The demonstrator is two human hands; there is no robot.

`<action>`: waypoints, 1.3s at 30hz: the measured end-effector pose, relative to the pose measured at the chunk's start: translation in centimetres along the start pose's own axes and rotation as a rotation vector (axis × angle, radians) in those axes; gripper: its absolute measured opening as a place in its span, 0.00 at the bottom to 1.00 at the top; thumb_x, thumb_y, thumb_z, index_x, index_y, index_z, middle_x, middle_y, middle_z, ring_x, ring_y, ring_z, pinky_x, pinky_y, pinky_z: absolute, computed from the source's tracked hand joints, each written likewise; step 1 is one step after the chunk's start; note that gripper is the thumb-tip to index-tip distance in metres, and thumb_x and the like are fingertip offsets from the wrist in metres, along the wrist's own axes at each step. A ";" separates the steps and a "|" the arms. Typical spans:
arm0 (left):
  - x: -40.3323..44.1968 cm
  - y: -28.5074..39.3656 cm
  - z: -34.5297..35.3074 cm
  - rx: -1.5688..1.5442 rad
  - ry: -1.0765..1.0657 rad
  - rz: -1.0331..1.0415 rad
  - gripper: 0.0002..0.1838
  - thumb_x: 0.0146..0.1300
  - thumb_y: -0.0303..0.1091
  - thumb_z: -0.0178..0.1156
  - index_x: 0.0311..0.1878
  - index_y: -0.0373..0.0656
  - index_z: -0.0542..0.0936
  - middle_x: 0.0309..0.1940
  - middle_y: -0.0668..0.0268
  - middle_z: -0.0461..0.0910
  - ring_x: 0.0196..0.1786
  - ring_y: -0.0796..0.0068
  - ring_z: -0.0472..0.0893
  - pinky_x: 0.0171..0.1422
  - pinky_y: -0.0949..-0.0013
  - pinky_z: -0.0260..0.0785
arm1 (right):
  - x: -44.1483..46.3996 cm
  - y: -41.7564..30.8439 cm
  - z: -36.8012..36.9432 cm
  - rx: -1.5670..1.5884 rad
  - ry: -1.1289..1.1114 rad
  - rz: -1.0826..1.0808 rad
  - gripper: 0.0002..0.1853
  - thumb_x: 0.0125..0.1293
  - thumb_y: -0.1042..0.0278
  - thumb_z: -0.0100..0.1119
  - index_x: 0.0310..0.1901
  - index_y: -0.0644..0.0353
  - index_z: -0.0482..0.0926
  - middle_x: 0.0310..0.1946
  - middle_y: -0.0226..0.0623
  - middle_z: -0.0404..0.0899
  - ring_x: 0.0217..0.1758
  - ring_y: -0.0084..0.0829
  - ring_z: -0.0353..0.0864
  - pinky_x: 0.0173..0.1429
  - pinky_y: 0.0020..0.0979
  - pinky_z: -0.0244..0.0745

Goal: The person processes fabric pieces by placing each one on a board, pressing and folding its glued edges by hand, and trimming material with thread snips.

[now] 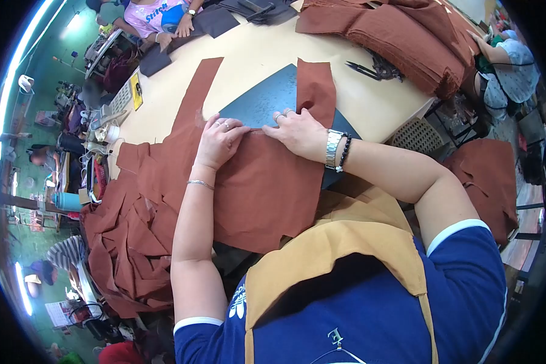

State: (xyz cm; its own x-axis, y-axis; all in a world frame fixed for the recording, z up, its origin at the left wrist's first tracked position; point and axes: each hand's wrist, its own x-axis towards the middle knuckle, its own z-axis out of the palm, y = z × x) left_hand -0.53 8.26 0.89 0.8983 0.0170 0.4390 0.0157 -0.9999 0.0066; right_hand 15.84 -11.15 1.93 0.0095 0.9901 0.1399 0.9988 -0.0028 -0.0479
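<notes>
A cut piece of rust-brown cloth [267,194] with strap-like upper parts lies in front of me, hanging over the near table edge. My left hand [220,142] is closed, its thumb and fingers pinching the cloth's upper edge. Close by on the right, my right hand [300,134] bends its fingers over the same edge and grips it. Under the cloth lies a dark blue-grey sheet [258,100], partly covered. One brown strip [316,91] extends over the sheet beyond my right hand; another strip [200,91] runs up beyond my left hand.
A heap of brown cloth [130,242] hangs at the left. Thick brown stacks [382,42] lie at the far right near black scissors [370,70]. A yellow object [136,91] is on the table's left. Co-workers stand across the table [261,45] and at the right.
</notes>
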 end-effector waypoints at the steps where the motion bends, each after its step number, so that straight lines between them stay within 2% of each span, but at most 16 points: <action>1: -0.1 0.0 0.2 0.012 0.016 -0.009 0.09 0.58 0.30 0.65 0.40 0.57 0.87 0.39 0.77 0.84 0.45 0.74 0.83 0.65 0.54 0.67 | 0.4 -0.3 -0.1 -0.007 -0.019 0.016 0.20 0.70 0.66 0.48 0.62 0.49 0.74 0.55 0.45 0.75 0.58 0.41 0.76 0.53 0.55 0.77; 7: -0.5 0.2 0.5 0.060 0.045 -0.067 0.07 0.60 0.33 0.65 0.40 0.58 0.87 0.39 0.79 0.84 0.45 0.75 0.83 0.65 0.53 0.67 | 2.7 -1.4 0.1 -0.178 -0.145 0.052 0.27 0.71 0.67 0.45 0.71 0.40 0.67 0.55 0.46 0.74 0.57 0.44 0.77 0.59 0.69 0.68; 10: -0.5 0.3 0.4 0.060 0.014 -0.109 0.06 0.62 0.35 0.64 0.41 0.57 0.86 0.42 0.78 0.84 0.48 0.73 0.82 0.67 0.51 0.65 | 1.7 -0.9 -0.4 -0.087 -0.085 0.027 0.23 0.71 0.68 0.45 0.66 0.42 0.72 0.54 0.46 0.74 0.59 0.43 0.76 0.65 0.71 0.61; 13: -0.8 0.6 -0.2 0.057 0.001 -0.176 0.09 0.63 0.37 0.64 0.47 0.56 0.84 0.49 0.73 0.82 0.55 0.70 0.79 0.71 0.45 0.60 | 0.0 1.0 -3.1 -0.077 -0.196 -0.078 0.18 0.71 0.68 0.45 0.59 0.45 0.77 0.52 0.43 0.76 0.59 0.43 0.76 0.68 0.72 0.55; 14: -1.2 0.4 -0.4 0.046 0.020 -0.204 0.12 0.63 0.38 0.64 0.50 0.57 0.83 0.53 0.71 0.80 0.58 0.68 0.78 0.71 0.43 0.59 | -1.1 1.7 -2.5 -0.096 0.022 -0.075 0.13 0.69 0.67 0.51 0.53 0.48 0.79 0.47 0.39 0.77 0.56 0.39 0.77 0.69 0.64 0.58; 17: -3.6 -0.2 -1.9 -0.048 0.000 -0.408 0.22 0.65 0.42 0.64 0.61 0.52 0.75 0.66 0.62 0.71 0.69 0.58 0.69 0.74 0.38 0.53 | -3.8 2.0 -3.9 0.225 0.008 0.150 0.15 0.65 0.66 0.58 0.53 0.49 0.78 0.46 0.35 0.77 0.56 0.35 0.77 0.64 0.57 0.64; 18: -5.1 -1.0 -2.1 -0.084 -0.020 -0.428 0.24 0.64 0.43 0.65 0.62 0.51 0.74 0.67 0.61 0.70 0.70 0.56 0.69 0.74 0.37 0.52 | -4.8 2.1 -3.3 0.229 0.098 0.147 0.15 0.62 0.63 0.63 0.51 0.50 0.78 0.43 0.34 0.80 0.51 0.34 0.81 0.54 0.49 0.70; 22: -7.9 0.0 -3.3 -0.099 -0.147 -0.575 0.27 0.65 0.48 0.63 0.64 0.48 0.72 0.70 0.56 0.66 0.73 0.52 0.64 0.75 0.34 0.49 | -4.9 2.4 -1.7 0.505 0.117 0.128 0.11 0.61 0.66 0.62 0.46 0.53 0.77 0.34 0.34 0.83 0.40 0.39 0.84 0.43 0.41 0.74; 25: -8.1 4.0 -3.0 0.088 -0.182 -0.727 0.30 0.66 0.55 0.58 0.66 0.49 0.72 0.71 0.54 0.65 0.73 0.52 0.63 0.74 0.36 0.52 | -1.5 5.3 -2.5 0.288 -0.067 0.158 0.10 0.61 0.70 0.60 0.45 0.52 0.77 0.35 0.34 0.83 0.44 0.39 0.83 0.46 0.42 0.74; 27: -6.5 7.7 -4.7 0.142 -0.316 -0.713 0.33 0.64 0.59 0.59 0.67 0.49 0.72 0.69 0.52 0.67 0.71 0.54 0.67 0.72 0.39 0.55 | 1.3 8.3 -2.0 -0.025 0.187 0.177 0.10 0.61 0.70 0.59 0.45 0.52 0.78 0.37 0.34 0.83 0.47 0.40 0.82 0.50 0.43 0.73; 29: -4.4 10.3 -6.9 0.124 -0.481 -0.686 0.35 0.62 0.61 0.60 0.66 0.48 0.72 0.67 0.52 0.70 0.67 0.55 0.70 0.69 0.42 0.58 | 2.5 8.8 -2.2 -0.053 0.504 0.135 0.10 0.61 0.68 0.60 0.45 0.52 0.78 0.39 0.35 0.82 0.48 0.40 0.81 0.52 0.43 0.72; 30: -4.0 10.5 -7.3 0.040 -0.518 -0.639 0.39 0.61 0.61 0.60 0.70 0.48 0.69 0.71 0.51 0.64 0.72 0.52 0.65 0.74 0.40 0.53 | 3.2 8.8 -2.3 -0.067 0.661 0.102 0.10 0.61 0.68 0.60 0.45 0.52 0.78 0.40 0.35 0.82 0.49 0.41 0.81 0.53 0.43 0.72; 33: -6.4 9.9 -3.0 -0.079 -0.326 -0.299 0.42 0.61 0.62 0.59 0.73 0.49 0.65 0.76 0.50 0.56 0.78 0.50 0.56 0.77 0.38 0.47 | 2.4 5.3 0.1 0.147 0.365 -0.030 0.10 0.61 0.68 0.61 0.45 0.53 0.79 0.43 0.37 0.81 0.49 0.40 0.81 0.53 0.41 0.74; 34: -5.7 10.7 -3.5 -0.147 -0.406 -0.344 0.43 0.62 0.62 0.59 0.76 0.50 0.61 0.78 0.51 0.50 0.80 0.49 0.48 0.78 0.37 0.42 | 1.9 5.0 0.4 0.163 0.332 -0.015 0.10 0.61 0.68 0.61 0.45 0.53 0.79 0.43 0.37 0.81 0.49 0.40 0.81 0.52 0.41 0.75; 36: -5.1 12.9 -2.8 -0.128 -0.380 -0.403 0.43 0.63 0.61 0.58 0.76 0.48 0.60 0.78 0.50 0.51 0.80 0.47 0.49 0.77 0.35 0.42 | 0.9 4.6 1.0 0.201 0.257 0.028 0.09 0.62 0.69 0.61 0.44 0.55 0.79 0.44 0.38 0.80 0.49 0.41 0.81 0.52 0.41 0.76; 39: -4.1 16.8 -1.2 -0.118 -0.335 -0.510 0.45 0.64 0.60 0.58 0.77 0.45 0.57 0.78 0.46 0.48 0.80 0.43 0.47 0.76 0.32 0.41 | 1.2 5.0 1.3 0.270 0.397 -0.018 0.09 0.63 0.69 0.60 0.44 0.56 0.79 0.44 0.39 0.80 0.49 0.42 0.80 0.52 0.42 0.77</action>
State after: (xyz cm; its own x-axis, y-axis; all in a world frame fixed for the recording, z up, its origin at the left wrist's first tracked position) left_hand -4.50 -8.66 0.27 0.8799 0.4727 0.0488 0.4476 -0.8588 0.2493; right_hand 20.79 -9.80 0.55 0.0617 0.8595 0.5074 0.9517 0.1026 -0.2895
